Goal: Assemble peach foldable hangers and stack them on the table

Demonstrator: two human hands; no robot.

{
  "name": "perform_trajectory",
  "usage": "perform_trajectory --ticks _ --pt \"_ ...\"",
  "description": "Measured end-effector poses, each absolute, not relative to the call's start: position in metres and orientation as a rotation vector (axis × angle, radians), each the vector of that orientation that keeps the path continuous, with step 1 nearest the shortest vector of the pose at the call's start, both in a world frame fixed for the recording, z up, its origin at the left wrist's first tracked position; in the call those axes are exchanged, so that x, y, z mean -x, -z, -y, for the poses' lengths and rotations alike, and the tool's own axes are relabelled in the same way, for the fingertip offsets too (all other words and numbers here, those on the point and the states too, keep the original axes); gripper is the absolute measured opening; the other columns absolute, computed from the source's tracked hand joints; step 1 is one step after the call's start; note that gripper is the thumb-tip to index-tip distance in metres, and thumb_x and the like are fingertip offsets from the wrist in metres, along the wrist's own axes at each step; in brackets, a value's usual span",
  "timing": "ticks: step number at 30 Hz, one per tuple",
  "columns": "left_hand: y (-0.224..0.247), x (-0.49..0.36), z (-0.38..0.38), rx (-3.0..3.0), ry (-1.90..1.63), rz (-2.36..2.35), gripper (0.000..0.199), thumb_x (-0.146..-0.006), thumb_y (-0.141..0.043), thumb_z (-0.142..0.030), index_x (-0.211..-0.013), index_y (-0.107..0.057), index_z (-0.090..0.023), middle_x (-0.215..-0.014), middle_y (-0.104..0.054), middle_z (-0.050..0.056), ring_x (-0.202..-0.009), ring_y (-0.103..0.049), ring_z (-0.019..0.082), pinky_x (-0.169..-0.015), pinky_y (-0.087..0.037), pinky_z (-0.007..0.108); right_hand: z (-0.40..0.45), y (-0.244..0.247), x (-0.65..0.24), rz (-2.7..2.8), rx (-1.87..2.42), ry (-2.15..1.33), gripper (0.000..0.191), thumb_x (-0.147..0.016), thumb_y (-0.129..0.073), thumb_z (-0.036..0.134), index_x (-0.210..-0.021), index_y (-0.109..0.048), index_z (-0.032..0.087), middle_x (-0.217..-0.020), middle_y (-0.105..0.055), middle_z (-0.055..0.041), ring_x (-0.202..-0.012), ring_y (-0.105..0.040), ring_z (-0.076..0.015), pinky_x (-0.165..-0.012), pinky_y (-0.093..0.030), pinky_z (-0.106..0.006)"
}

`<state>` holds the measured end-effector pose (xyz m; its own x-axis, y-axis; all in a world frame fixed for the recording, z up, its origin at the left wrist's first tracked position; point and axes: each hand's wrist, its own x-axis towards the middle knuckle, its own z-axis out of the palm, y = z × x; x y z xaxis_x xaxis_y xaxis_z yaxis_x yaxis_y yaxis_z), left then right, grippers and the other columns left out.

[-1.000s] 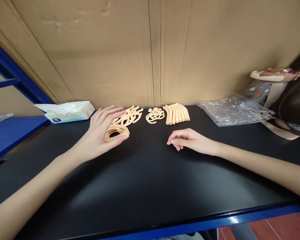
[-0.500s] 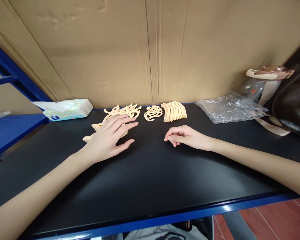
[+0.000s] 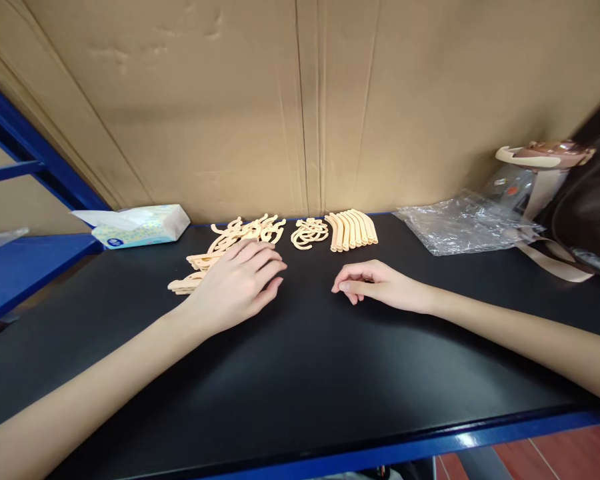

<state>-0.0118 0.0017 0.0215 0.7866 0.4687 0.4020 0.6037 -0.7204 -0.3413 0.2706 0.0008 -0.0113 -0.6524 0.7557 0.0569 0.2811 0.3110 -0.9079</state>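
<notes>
My left hand [image 3: 240, 283] is over the black table, palm down, fingers slightly bent and apart, with nothing seen in it. It partly covers flat cream pieces [image 3: 185, 285] stacked beside its wrist. Behind it lies a loose pile of curved cream pieces [image 3: 247, 230]. My right hand [image 3: 373, 283] is curled with thumb and fingers together; whether anything is inside is hidden. In front of that hand, toward the wall, stands a neat row of curved cream sticks [image 3: 353, 230]. A small heap of cream hooks [image 3: 310, 233] lies left of the row.
A tissue pack [image 3: 140, 227] sits at the back left of the black table [image 3: 300, 387]. At the right are a crumpled clear plastic bag [image 3: 465, 223], a bottle with a brown lid [image 3: 550, 155] and strap, and a dark bag [image 3: 593, 200]. Cardboard [image 3: 205, 120] stands behind.
My left hand has moved slightly right and its fingers have drawn in, uncovering more of the flat stacked pieces. My right hand keeps its curled pose. The whole view has shifted slightly.
</notes>
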Motion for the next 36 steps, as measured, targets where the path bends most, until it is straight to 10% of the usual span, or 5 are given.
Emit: perform_trajectory --ticks 16,24,36 --pt "-0.047 0.037 -0.082 2.338 0.469 1.661 0.033 -0.087 -0.04 -0.038 -0.09 -0.068 -0.022 -0.087 -0.073 0.005 -0.075 -0.066 0.024 -0.065 -0.048 0.033 0.0 0.011 -0.271 2.113 0.957 -1.31 0.027 -0.094 -0.052 0.041 -0.095 -0.066 0.018 -0.068 -0.057 0.0013 -0.066 -0.051 -0.0123 -0.063 -0.038 -0.026" --pt "-0.038 0.013 -0.05 2.494 0.509 1.322 0.033 -0.09 -0.04 -0.035 -0.098 -0.066 -0.016 -0.103 -0.065 0.012 -0.1 -0.058 0.032 -0.089 -0.045 0.051 0.0 0.011 -0.27 2.123 0.964 -1.304 0.028 -0.094 -0.051 0.042 -0.094 -0.066 0.018 -0.068 -0.057 0.0013 -0.065 -0.05 -0.0123 -0.062 -0.037 -0.026" --pt "0.009 -0.039 -0.001 2.974 0.486 1.13 0.039 -0.096 -0.046 -0.036 -0.13 -0.05 -0.018 -0.14 -0.048 0.012 -0.128 -0.047 0.026 -0.105 -0.043 0.044 0.001 0.009 -0.27 2.13 0.941 -1.285 0.03 -0.092 -0.053 0.045 -0.093 -0.065 0.017 -0.067 -0.058 0.0017 -0.064 -0.05 -0.0119 -0.062 -0.038 -0.025"
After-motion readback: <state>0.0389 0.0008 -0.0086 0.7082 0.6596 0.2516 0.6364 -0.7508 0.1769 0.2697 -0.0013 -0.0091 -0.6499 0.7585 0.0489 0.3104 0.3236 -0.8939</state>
